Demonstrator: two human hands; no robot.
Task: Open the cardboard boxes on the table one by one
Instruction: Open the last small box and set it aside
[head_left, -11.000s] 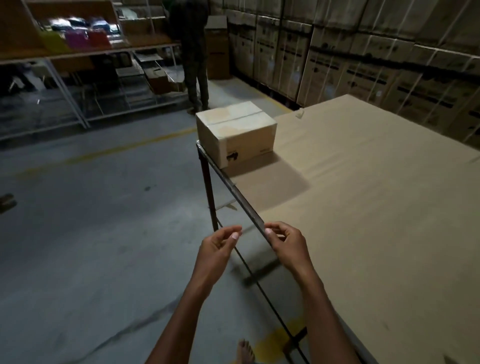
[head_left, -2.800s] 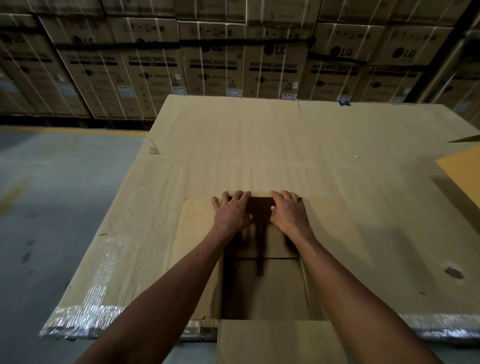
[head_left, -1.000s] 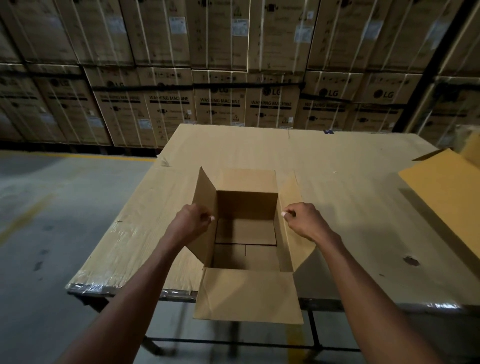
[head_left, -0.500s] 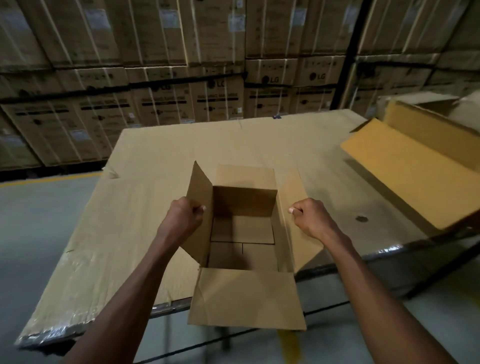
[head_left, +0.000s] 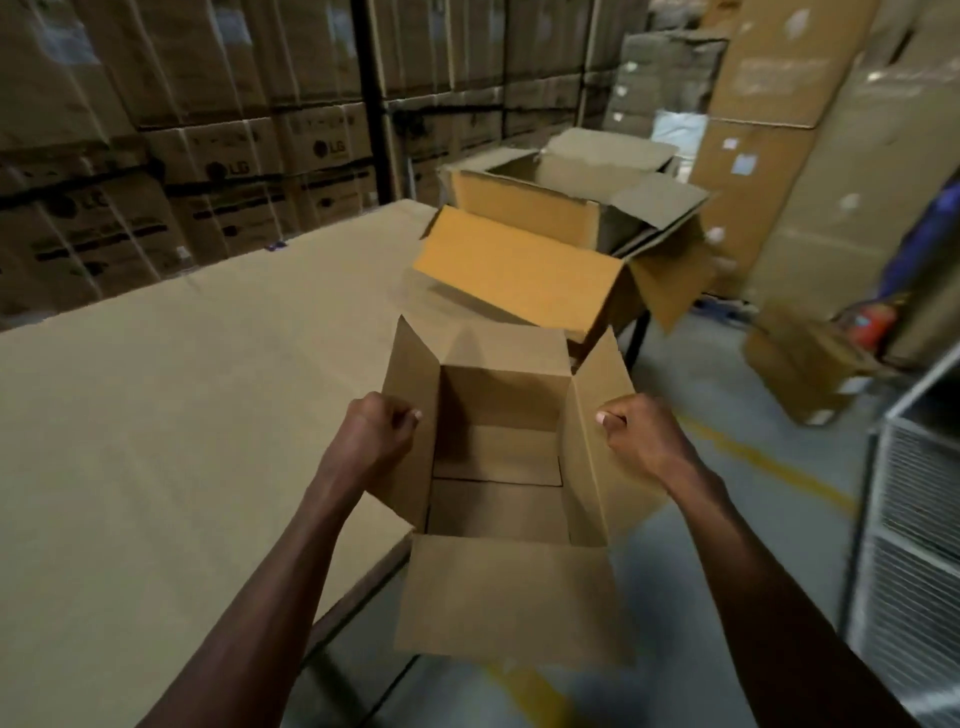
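A small cardboard box is open, all flaps spread, its inside empty. My left hand grips its left flap and my right hand grips its right flap. The box is held at the right edge of the cardboard-covered table, partly past the edge above the floor. A larger open cardboard box sits at the table's far right end, its flaps hanging outward.
Stacked washing-machine cartons line the wall behind the table. Tall cartons stand at right, a smaller box lies on the floor, and a metal mesh rack is at the right edge.
I have turned right with the open box in both hands; it has shifted from the table's front toward the right edge, and the larger open box has come fully into view.
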